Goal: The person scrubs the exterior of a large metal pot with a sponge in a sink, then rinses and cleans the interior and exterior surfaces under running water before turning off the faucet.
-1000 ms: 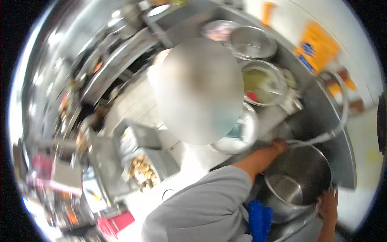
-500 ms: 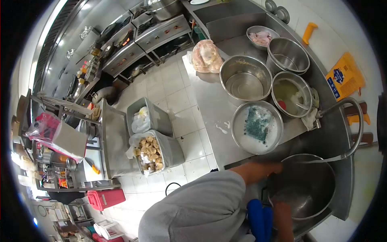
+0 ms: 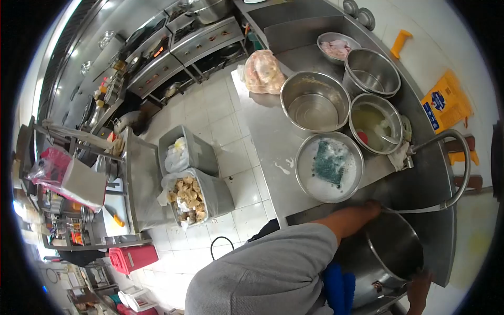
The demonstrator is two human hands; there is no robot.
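A large steel stockpot [image 3: 362, 262] lies tipped in the sink, its mouth facing the wall and its outer side with a riveted handle mount showing. At the pot's upper rim, close to the end of the hose tap [image 3: 462, 178], is my left hand [image 3: 370, 209], fingers bent over the edge. My right hand [image 3: 420, 289], slightly blurred, is closed at the lower rim. Beside the sink sits a steel bowl [image 3: 304, 181] of foamy water with a green scouring pad [image 3: 329, 161] in it. A blue cloth [image 3: 338, 286] hangs by my grey sleeve.
Several steel pots stand on the counter, including a wide one [image 3: 287, 107] and one with cloudy liquid [image 3: 375, 149]. A bag of raw meat [image 3: 263, 73] lies near the edge. On the wall hangs a yellow packet [image 3: 446, 102]. Grey bins [image 3: 220, 191] stand on the floor.
The stockpot has gone from standing mouth up to tipped toward the wall. My right hand has moved from its near side to the lower rim; my left hand has shifted right onto the rim.
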